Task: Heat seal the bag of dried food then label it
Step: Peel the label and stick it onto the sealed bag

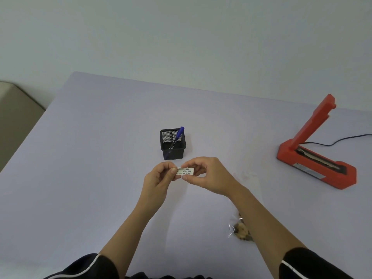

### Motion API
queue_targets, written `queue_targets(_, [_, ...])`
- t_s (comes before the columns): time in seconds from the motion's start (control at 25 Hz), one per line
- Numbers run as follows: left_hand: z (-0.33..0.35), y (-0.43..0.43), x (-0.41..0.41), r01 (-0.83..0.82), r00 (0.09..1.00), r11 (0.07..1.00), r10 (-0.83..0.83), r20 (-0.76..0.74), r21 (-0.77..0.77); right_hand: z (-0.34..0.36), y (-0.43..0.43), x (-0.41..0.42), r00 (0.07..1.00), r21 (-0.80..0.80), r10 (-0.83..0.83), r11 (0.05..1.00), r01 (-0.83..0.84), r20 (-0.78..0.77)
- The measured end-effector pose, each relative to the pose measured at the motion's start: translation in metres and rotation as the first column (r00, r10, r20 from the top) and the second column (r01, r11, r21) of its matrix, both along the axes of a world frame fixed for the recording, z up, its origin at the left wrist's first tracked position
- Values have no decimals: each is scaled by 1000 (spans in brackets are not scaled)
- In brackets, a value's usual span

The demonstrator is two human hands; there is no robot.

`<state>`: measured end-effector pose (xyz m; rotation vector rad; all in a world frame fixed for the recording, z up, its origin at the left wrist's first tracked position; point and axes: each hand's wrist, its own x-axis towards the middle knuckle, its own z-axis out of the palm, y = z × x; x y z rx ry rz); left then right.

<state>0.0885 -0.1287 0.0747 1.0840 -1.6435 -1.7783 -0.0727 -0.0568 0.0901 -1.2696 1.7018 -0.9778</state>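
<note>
A small white label [186, 171] with handwriting on it is held above the table. My left hand [161, 178] pinches its left end between thumb and fingers. My right hand [207, 175] pinches its right part from above and below. The clear bag of dried food [241, 231] lies on the table under my right forearm, which hides part of it. The red heat sealer [316, 158] stands at the right with its lever arm raised.
A black mesh pen holder [172, 144] with a blue pen [178, 136] in it stands just beyond my hands. The sealer's black cord [342, 139] runs off the right edge. The table [90, 158] has a pale lilac cover.
</note>
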Motion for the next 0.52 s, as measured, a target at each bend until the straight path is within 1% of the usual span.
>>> queue_targets(0.16, [-2, -1, 1, -24, 1000, 1000, 24, 10, 9, -5, 1, 1, 1000, -1, 2, 1000, -2, -26])
queue_targets(0.32, [0, -1, -1, -22, 1000, 1000, 22, 11, 12, -16, 4, 2, 983, -123, -4, 992, -18, -182])
queue_targets(0.36, [-1, -1, -1, -27, 999, 1000, 27, 21, 6, -19, 4, 2, 981, -133, -25, 991, -1, -191])
queue_targets(0.4, [-2, -2, -1, -50, 998, 999, 50, 38, -1, -22, 4, 3, 984, -114, -60, 993, 41, -170])
queue_targets(0.44, [-3, -3, -1, -95, 994, 995, 96, 60, -8, -26, 4, 4, 987, -56, -110, 993, 104, -118])
queue_targets(0.52, [-6, -6, 1, -237, 968, 971, 237, 88, -5, -37, 4, 7, 974, 149, -223, 965, 216, 29])
